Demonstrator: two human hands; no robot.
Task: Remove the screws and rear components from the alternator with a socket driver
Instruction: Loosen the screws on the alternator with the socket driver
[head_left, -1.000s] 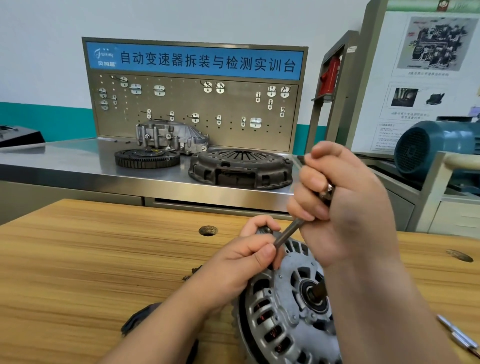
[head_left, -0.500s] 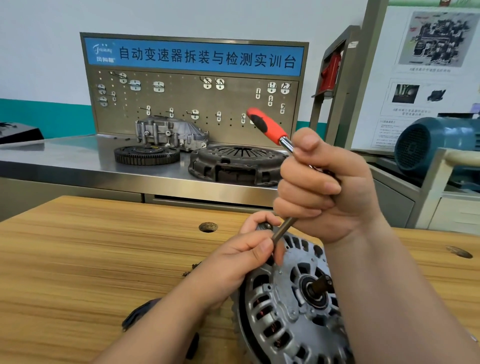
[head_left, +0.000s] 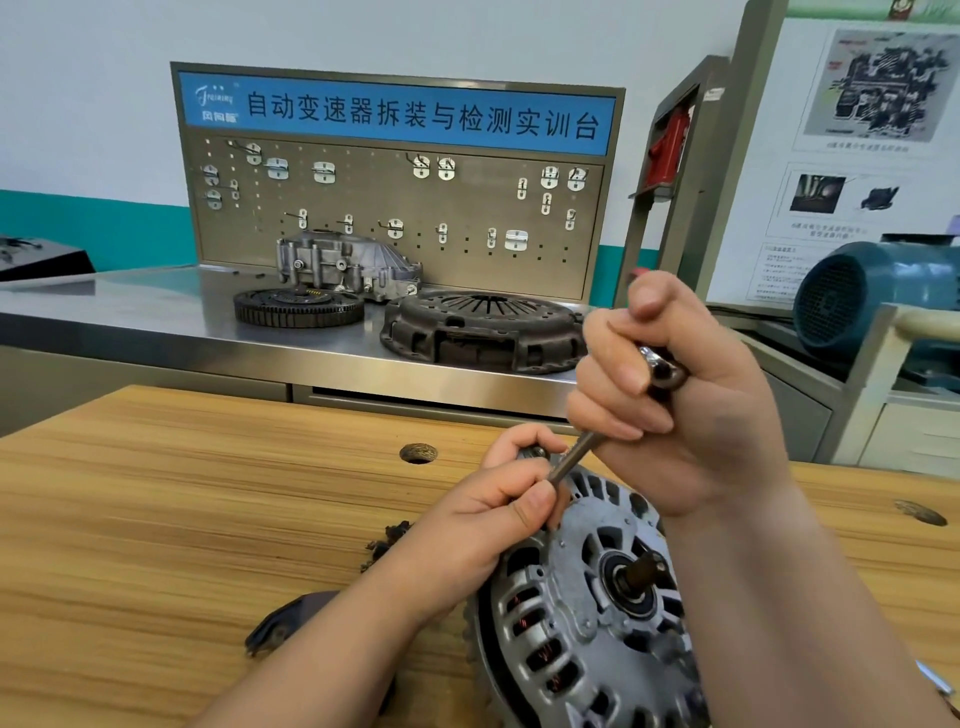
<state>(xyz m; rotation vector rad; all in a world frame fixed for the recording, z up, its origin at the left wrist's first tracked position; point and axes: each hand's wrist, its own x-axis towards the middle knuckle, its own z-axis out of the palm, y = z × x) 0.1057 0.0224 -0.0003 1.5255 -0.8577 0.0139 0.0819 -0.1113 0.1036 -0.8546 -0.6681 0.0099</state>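
I see the alternator (head_left: 582, 613) at the lower right of the frame, lying on the wooden table (head_left: 182, 519). Its housing looks in one piece, so I judge most of the work is left. My right hand (head_left: 675, 405) is closed around the socket driver (head_left: 574, 457), whose shaft goes down to the alternator's upper rim. My left hand (head_left: 498, 514) grips that rim, thumb against the shaft. The screw is hidden under the fingers. At lower centre lie a dark part (head_left: 280, 623) and small dark bits (head_left: 384, 540), perhaps already removed; nothing blocks the tool
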